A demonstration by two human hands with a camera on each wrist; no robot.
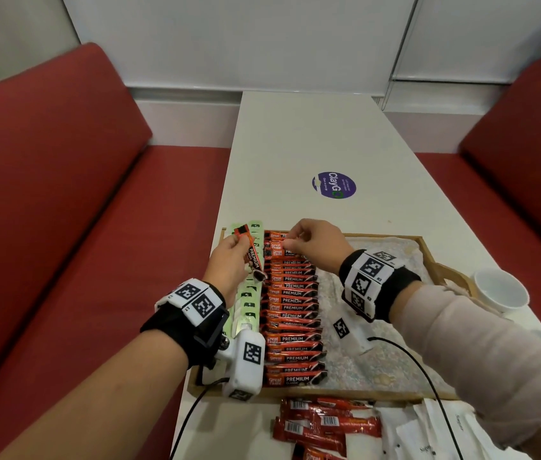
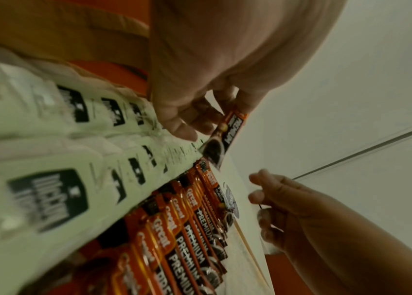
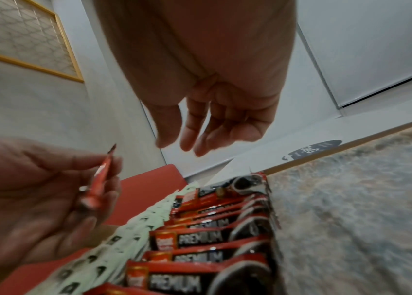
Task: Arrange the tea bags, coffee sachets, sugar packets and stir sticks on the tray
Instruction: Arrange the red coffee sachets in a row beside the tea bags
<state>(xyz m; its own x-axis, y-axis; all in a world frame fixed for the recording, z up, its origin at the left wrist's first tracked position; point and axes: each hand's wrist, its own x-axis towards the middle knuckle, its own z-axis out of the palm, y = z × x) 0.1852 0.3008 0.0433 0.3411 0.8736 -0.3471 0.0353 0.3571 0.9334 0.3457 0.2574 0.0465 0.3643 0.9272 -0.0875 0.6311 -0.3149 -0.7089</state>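
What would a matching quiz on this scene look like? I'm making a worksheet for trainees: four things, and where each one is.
Things:
1. tea bags
2. white cup
3. sugar packets
4. purple sticker

Places:
A. on the table past the tray's far rim
B. row along the tray's left edge
C. on the table off the tray's right end
D. on the table in front of the tray's near rim

Pairs: 1-B, 2-C, 3-D, 4-A

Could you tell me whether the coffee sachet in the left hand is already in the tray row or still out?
Out: the left hand pinches the coffee sachet above the tea bags.
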